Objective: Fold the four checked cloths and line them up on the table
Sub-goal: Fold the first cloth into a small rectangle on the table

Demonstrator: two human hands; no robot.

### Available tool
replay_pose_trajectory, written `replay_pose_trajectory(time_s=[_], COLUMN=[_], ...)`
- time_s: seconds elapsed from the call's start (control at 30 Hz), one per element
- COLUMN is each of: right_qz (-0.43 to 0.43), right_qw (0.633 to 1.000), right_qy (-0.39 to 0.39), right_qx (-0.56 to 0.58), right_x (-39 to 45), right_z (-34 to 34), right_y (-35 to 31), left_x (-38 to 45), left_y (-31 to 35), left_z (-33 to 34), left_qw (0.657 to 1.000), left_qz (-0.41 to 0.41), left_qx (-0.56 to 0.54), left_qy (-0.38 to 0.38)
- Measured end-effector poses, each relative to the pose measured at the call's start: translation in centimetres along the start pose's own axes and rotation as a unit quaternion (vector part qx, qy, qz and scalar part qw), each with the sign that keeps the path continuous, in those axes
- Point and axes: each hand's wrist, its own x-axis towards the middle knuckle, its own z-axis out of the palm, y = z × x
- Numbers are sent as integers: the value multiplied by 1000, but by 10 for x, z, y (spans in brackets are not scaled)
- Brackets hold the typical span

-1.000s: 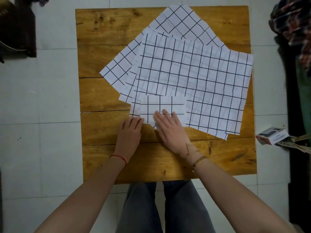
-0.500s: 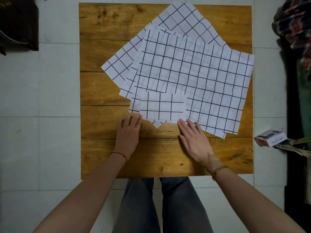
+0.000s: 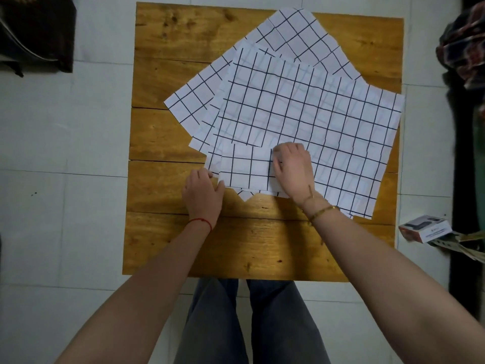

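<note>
head view, looking straight down: a square worktop of yellow-brown wooden planks (image 3: 168,232) fills the middle, standing on a pale tiled floor (image 3: 65,127). three large white cloths with a black checked grid lie spread and overlapping across its far half: the top spread cloth (image 3: 328,127) is nearest and reaches the right edge, a second spread cloth (image 3: 215,111) peeks out from under it on the left, and a third spread cloth (image 3: 294,32) lies turned like a diamond, pointing to the far edge. on the near left corner of the top one sits the small folded checked cloth (image 3: 244,169), a tidy rectangle. the right hand (image 3: 292,169) is curled over its right end, fingers bent down onto the fabric; whether it is pinching the edge, i cannot tell. the left hand (image 3: 203,193) lies flat and loosely spread on the wood, fingertips touching the folded cloth's near left corner. a thin red string bracelet (image 3: 202,221) circles the left wrist, a gold bracelet (image 3: 321,210) the right. grey trousers (image 3: 249,324) show below the worktop's near edge. a small white and red cardboard box (image 3: 425,228) lies on the floor to the right.
</note>
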Motion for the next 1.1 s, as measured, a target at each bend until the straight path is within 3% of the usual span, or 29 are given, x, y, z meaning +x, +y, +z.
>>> replay_pose_trajectory(time_s=[0.33,0.47,0.57,0.67,0.8,0.87,0.93,1.1], right_qz=[-56,-44,-7,69,165,187,186,193], right_qw=[992,989,985,966,920,903,898,875], right_qy=[-89,-133,-169,-192,-228,-244,-257,-299], right_qx=[-68,-55,25,161,274,299,307,330], right_x=[43,44,42,37,23,14,5,-23], right_z=[17,17,14,4,-3,-1,2,15], right_y=[5,7,4,-4,-23,-36,-52,-105], left_x=[13,14,13,15,20,22,22,26], left_y=[17,14,14,10,-8,-20,-36,-84], left_z=[13,10,1,-14,-38,-50,-61,-91], left_qw=[993,988,976,942,840,819,826,883], left_qz=[-118,-134,-145,-188,-269,-255,-225,-173], left_qx=[-4,-73,-158,-274,-470,-513,-515,-435], left_qy=[-15,-30,-37,-43,-36,-40,-43,-20])
